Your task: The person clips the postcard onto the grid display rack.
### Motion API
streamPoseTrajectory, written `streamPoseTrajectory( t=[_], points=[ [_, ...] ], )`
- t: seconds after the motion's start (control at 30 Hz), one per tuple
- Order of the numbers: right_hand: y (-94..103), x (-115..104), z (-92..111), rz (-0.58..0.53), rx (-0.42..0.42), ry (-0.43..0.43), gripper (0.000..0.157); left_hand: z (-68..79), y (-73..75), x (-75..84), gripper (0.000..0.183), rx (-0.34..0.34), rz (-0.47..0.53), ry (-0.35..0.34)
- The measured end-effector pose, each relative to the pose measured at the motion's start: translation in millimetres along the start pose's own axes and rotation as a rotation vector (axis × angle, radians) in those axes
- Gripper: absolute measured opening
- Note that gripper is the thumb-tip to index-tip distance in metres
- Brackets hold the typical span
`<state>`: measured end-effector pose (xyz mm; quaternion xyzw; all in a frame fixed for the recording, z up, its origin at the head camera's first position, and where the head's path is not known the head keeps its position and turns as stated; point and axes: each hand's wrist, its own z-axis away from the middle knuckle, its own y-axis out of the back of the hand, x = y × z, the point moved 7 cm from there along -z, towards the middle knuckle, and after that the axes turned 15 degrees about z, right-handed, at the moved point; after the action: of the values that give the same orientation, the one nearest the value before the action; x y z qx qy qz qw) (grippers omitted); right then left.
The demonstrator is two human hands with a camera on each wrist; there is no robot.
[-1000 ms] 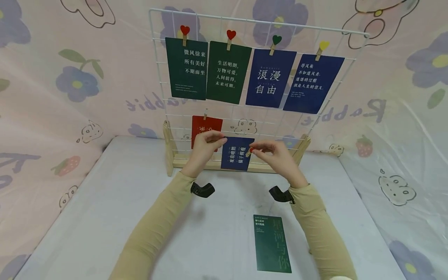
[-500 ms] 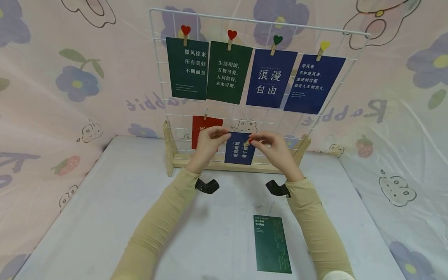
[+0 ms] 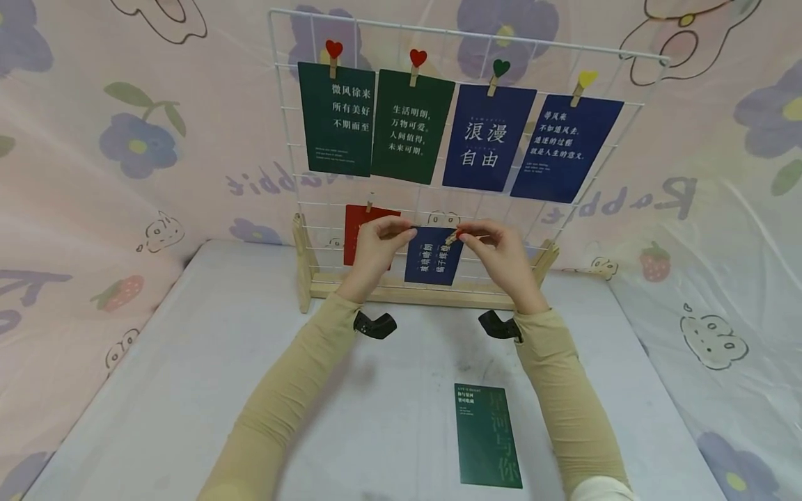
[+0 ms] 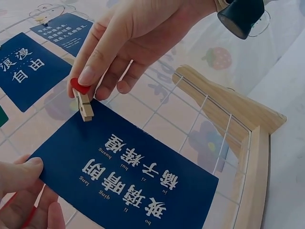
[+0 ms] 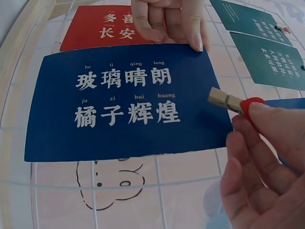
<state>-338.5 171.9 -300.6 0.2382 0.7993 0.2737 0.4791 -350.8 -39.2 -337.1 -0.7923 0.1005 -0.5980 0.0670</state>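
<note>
My left hand [image 3: 379, 247] pinches the upper left corner of a blue card [image 3: 432, 263] with white writing, held in front of the lower part of a white wire grid [image 3: 395, 26]. In my right hand [image 3: 504, 261], a small wooden clothespin [image 5: 225, 100] with a red heart is pinched between thumb and fingers. The clothespin overlaps the card's top edge near the right corner; whether it bites the card or the wire I cannot tell. Left of the blue card, a red card [image 3: 353, 229] hangs from a clip, partly hidden by my left hand.
Along the grid's upper row hang two green cards [image 3: 338, 139] and two blue cards [image 3: 489, 139] on heart clothespins. Wooden feet [image 3: 302, 264] support the grid. A green card [image 3: 489, 438] lies on the white table [image 3: 219, 390], near my right forearm.
Both hands have risen slightly, bringing the blue card up and a little to the right. The clothespin has stayed near the card's upper right corner.
</note>
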Motion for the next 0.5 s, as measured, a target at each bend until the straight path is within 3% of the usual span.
streamPoseTrajectory(
  t=[0.5],
  points=[
    [9.8,-1.7,-14.1,0.042,0.178,0.021,0.022,-7.7,-6.9,6.8,0.020,0.034,-0.017,-0.061]
  ],
)
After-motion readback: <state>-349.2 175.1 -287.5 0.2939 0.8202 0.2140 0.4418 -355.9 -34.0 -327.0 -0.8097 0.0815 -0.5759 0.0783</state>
